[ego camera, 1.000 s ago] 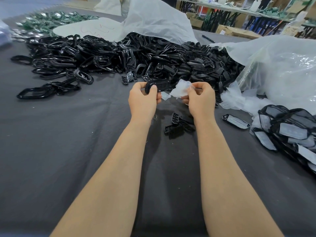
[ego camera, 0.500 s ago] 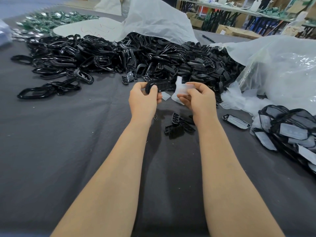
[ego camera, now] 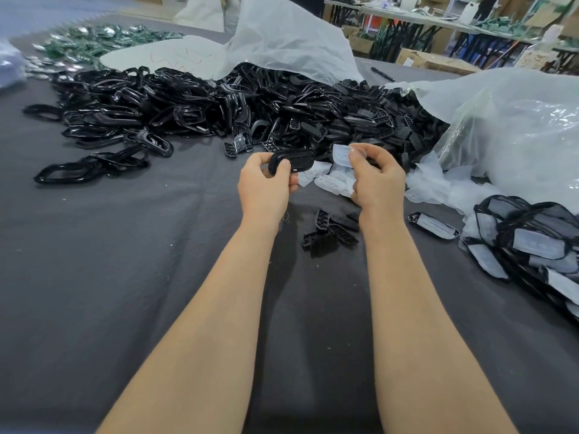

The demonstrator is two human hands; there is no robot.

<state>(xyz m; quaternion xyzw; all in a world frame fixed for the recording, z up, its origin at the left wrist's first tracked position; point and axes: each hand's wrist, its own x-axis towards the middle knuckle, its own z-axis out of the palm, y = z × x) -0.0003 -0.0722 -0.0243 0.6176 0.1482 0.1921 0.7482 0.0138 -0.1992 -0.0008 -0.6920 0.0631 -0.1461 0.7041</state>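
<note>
Black oval plastic part (ego camera: pixel 292 160) gripped in left hand (ego camera: pixel 265 187), fingers curled round its near end, held above the dark tabletop (ego camera: pixel 125 261); clear film piece (ego camera: pixel 341 155) pinched by right hand (ego camera: pixel 377 180), just beside the part; heap of black parts (ego camera: pixel 250 104) behind; small black pieces (ego camera: pixel 329 234) lying below the hands.

A desk (ego camera: pixel 94 277) covered in dark grey cloth carries a wide heap of black plastic parts (ego camera: pixel 313 114) across its far side. To the left the heap gives way to black oval frames (ego camera: pixel 119 111). A white plastic sheet (ego camera: pixel 282 42) drapes over the heap's far edge. Green and silver pieces (ego camera: pixel 103 36) lie at the far left. At the right, a clear bag (ego camera: pixel 517 136) bulges above a pile of film-covered black pieces (ego camera: pixel 532 242). A few black grille pieces (ego camera: pixel 329 233) sit near the middle. What looks like a pen (ego camera: pixel 383 74) lies far back.
</note>
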